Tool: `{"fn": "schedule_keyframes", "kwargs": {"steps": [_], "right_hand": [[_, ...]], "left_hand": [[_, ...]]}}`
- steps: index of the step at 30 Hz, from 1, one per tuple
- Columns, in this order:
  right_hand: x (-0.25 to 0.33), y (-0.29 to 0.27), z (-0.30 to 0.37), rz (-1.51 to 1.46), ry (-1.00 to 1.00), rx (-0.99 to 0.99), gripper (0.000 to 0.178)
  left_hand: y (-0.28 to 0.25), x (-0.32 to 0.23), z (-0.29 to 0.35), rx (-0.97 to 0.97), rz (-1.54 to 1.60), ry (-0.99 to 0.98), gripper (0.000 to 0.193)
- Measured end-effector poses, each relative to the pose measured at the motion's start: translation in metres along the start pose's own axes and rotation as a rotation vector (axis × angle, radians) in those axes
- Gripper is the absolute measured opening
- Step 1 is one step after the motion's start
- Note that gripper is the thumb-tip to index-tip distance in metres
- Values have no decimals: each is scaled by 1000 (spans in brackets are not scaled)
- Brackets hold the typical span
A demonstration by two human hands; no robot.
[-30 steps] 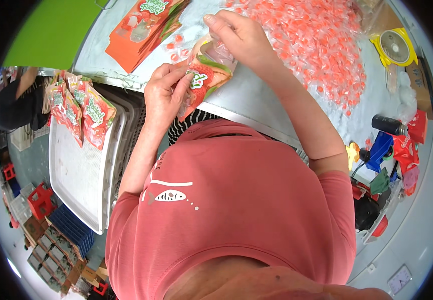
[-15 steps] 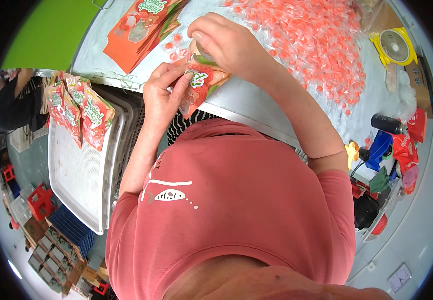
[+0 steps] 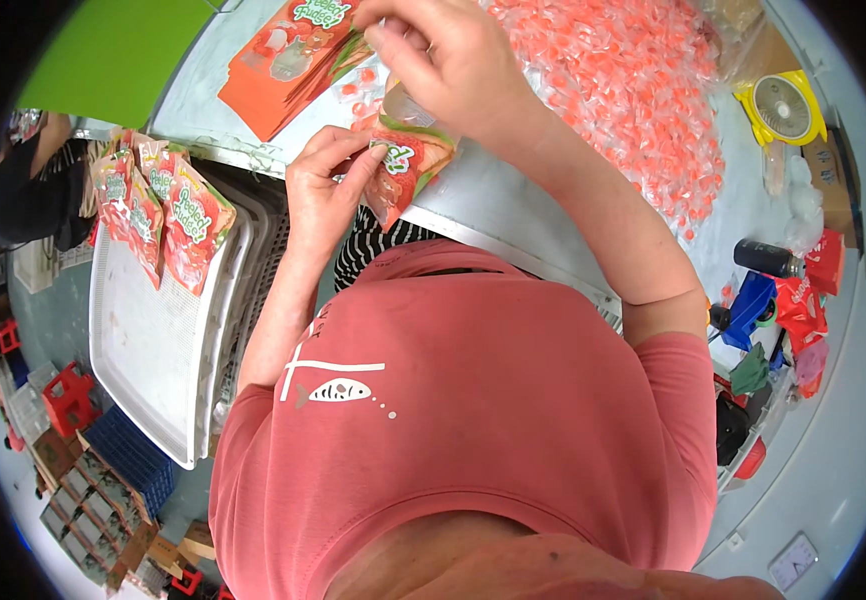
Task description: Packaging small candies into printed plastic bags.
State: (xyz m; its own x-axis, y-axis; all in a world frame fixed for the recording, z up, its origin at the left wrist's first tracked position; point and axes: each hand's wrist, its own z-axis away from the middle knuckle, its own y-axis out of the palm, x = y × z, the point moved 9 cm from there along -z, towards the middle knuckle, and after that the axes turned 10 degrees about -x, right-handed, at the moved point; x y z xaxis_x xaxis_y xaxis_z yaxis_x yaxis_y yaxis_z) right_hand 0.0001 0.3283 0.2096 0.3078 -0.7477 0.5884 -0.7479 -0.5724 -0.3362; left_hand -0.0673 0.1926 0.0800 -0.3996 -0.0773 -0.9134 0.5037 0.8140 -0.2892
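A red pouch [image 3: 423,160] with green-edged white lettering is tilted at the table's near edge, its mouth spread at the top. My left hand [image 3: 328,180] pinches its left side between thumb and fingers. Above the mouth hovers my right hand [image 3: 458,70], apart from the pouch. Its thumb and fingers are parted, with nothing visible between them. Just beyond, a stack of flat red pouches [image 3: 288,50] lies on the table. Several wrapped red candies [image 3: 358,90] are scattered between that stack and the pouch.
A broad heap of wrapped candies [image 3: 613,90] covers the table's right side. Filled pouches [image 3: 188,220] rest on stacked white trays [image 3: 143,350] at my left. A yellow fan [image 3: 783,108] and a black bottle [image 3: 768,258] stand far right. Another person [image 3: 28,195] is at far left.
My right hand has lifted away from the pouch mouth, up and slightly left, and its fingers have parted. My left hand keeps its hold on the pouch.
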Motion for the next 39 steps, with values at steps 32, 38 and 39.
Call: {"fn": "schedule_keyframes", "kwargs": {"steps": [32, 38, 39], "right_hand": [[-95, 76, 184, 458, -198, 446, 42], [-101, 73, 185, 359, -219, 386, 18], [-106, 68, 181, 342, -158, 316, 14]], "left_hand": [[-112, 12, 8, -259, -79, 16, 11], [-98, 11, 14, -181, -138, 33, 10], [-94, 13, 15, -167, -131, -7, 8]]}}
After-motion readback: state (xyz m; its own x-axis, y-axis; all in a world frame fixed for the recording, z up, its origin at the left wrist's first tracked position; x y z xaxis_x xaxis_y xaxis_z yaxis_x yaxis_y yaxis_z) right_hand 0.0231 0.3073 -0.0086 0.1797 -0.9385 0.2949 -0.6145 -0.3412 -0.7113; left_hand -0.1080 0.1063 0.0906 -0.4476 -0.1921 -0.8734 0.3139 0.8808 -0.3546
